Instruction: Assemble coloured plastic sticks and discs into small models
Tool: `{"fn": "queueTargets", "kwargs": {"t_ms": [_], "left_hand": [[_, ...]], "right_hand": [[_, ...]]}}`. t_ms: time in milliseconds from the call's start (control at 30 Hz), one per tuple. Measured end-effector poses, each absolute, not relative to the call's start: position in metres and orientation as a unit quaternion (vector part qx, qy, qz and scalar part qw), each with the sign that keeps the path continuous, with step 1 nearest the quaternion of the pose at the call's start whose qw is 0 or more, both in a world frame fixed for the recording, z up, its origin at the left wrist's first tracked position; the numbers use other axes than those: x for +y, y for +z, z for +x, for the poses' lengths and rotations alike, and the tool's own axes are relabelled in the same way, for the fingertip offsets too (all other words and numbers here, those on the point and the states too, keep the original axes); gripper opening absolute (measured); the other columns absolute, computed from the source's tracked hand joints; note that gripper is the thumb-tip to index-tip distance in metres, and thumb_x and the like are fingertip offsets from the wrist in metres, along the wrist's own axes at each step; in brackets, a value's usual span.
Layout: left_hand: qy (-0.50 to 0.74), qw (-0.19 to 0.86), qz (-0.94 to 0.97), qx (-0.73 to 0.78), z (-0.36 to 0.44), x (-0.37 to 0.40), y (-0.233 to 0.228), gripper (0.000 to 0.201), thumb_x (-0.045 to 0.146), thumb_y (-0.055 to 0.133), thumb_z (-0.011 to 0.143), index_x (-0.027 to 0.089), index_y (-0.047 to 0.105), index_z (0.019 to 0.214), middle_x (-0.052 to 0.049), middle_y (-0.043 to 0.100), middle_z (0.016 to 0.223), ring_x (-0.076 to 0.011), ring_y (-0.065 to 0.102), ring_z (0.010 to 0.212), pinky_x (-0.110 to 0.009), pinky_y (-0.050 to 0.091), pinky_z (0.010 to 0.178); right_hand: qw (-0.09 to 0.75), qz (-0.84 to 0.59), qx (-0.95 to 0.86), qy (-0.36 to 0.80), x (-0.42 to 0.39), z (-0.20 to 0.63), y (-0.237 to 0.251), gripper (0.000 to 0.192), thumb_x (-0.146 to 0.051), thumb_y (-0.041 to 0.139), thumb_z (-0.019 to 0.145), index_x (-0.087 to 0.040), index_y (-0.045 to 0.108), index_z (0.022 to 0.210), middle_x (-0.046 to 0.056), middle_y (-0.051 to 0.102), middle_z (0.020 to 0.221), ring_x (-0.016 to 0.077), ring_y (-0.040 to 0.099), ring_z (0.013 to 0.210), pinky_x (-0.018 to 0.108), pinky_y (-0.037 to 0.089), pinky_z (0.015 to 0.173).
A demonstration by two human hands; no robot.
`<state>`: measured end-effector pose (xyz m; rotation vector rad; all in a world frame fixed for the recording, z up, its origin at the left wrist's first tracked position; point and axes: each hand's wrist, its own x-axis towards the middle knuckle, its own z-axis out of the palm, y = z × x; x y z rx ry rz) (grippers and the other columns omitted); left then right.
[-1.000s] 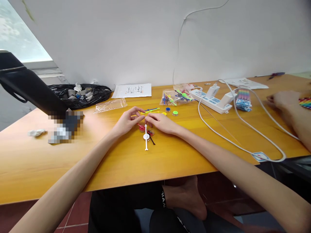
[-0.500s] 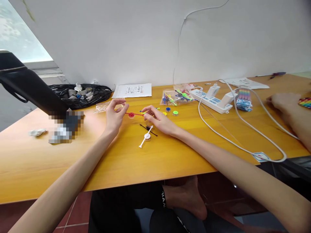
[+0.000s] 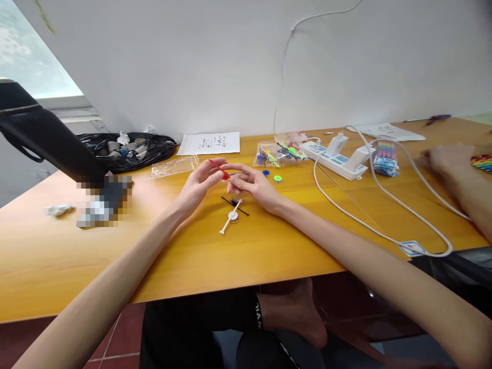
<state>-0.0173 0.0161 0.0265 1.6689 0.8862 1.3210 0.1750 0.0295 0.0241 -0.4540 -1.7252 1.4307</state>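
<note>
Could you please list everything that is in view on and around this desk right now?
red stick: one, red, pinched between both hands above the desk
white spinner: one, white, on the desk below the hands
black stick: one, black, crossing under the white spinner
discs: two, blue and green, right of the hands
parts bag: one, clear with coloured bits, behind the discs
empty bag: one, clear, left of the hands
paper: one, white, by the wall
black bag: one, black, far left
power strip: one, white, right, with cables
desk: one, yellow wood
co-worker's hand: one, far right
left hand: grip on the red stick
right hand: fingertips at the stick's end
</note>
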Motion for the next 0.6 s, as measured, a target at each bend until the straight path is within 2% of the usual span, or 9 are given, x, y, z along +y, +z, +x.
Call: {"fn": "queueTargets", "kwargs": {"t_ms": [200, 400, 500, 600], "left_hand": [[0.488, 0.467, 0.655, 0.337, -0.0211, 0.0203, 0.0174, 0.031, 0.044, 0.067, 0.088, 0.02, 0.064, 0.107, -0.008, 0.067, 0.113, -0.0206, 0.064, 0.105, -0.035, 0.051, 0.092], [0.429, 0.54, 0.655, 0.308, -0.0206, 0.0157, 0.0207, 0.032, 0.045, 0.062, 0.091, 0.019, 0.062, 0.11, -0.005, 0.068, 0.09, -0.0189, 0.068, 0.086, -0.037, 0.053, 0.088], [0.43, 0.531, 0.664, 0.304, -0.0201, 0.0155, 0.0223, 0.029, 0.044, 0.062, 0.091, 0.019, 0.061, 0.106, -0.003, 0.066, 0.086, -0.0179, 0.068, 0.085, -0.036, 0.052, 0.089], [0.436, 0.46, 0.7, 0.329, -0.0182, 0.0172, 0.0225, 0.027, 0.044, 0.061, 0.092, 0.02, 0.058, 0.104, -0.002, 0.066, 0.085, -0.0175, 0.067, 0.086, -0.034, 0.052, 0.086]], "right_hand": [[0.392, -0.181, -0.678, 0.595, 0.0348, 0.1786, 0.0228, 0.032, -0.034, 0.062, 0.092, -0.023, 0.061, 0.122, -0.001, 0.064, 0.078, 0.0119, 0.053, 0.07, 0.027, 0.045, 0.074], [0.366, -0.154, -0.638, 0.66, 0.0295, 0.1778, 0.0191, 0.032, -0.033, 0.067, 0.089, -0.026, 0.052, 0.116, -0.003, 0.062, 0.078, 0.0103, 0.052, 0.066, 0.024, 0.043, 0.065], [0.364, -0.143, -0.612, 0.688, 0.0275, 0.1765, 0.0182, 0.034, -0.033, 0.07, 0.087, -0.027, 0.049, 0.113, -0.003, 0.062, 0.08, 0.0091, 0.049, 0.062, 0.02, 0.034, 0.054], [0.364, -0.159, -0.592, 0.701, 0.0286, 0.1746, 0.0172, 0.035, -0.032, 0.071, 0.085, -0.027, 0.048, 0.111, -0.002, 0.062, 0.08, 0.0096, 0.05, 0.061, 0.019, 0.027, 0.048]]}}
